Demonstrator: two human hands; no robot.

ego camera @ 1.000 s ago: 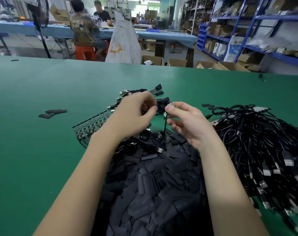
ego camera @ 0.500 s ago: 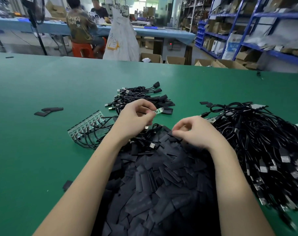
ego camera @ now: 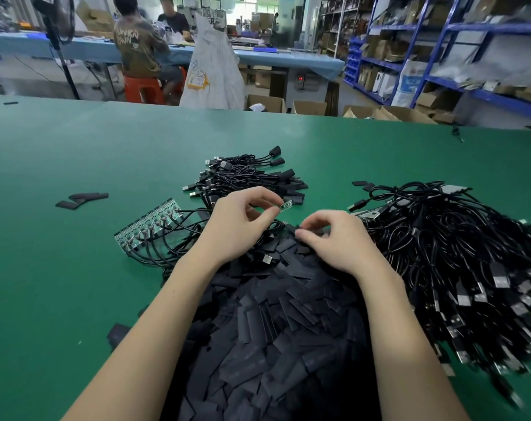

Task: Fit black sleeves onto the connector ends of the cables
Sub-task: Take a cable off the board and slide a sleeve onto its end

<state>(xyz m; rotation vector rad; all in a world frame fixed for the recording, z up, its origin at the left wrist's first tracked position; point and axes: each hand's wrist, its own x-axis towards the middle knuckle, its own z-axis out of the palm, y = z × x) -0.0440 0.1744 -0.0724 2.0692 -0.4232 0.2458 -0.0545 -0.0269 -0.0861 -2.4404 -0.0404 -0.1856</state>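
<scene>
Left hand (ego camera: 243,226): a small green connector board (ego camera: 287,205) is pinched at its fingertips. A black sleeve (ego camera: 299,230) is pinched by the right hand (ego camera: 334,241) atop the sleeve pile (ego camera: 273,329).

left hand (ego camera: 238,226) pinching a small green board (ego camera: 286,205), right hand (ego camera: 334,238) fingers on the black sleeve pile (ego camera: 276,329)

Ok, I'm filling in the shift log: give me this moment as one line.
stage: picking sleeve | left hand: pinches small green bare circuit-board connector end | right hand: pinches flat black sleeve at heap of black sleeves | sleeve not yet fitted
</scene>
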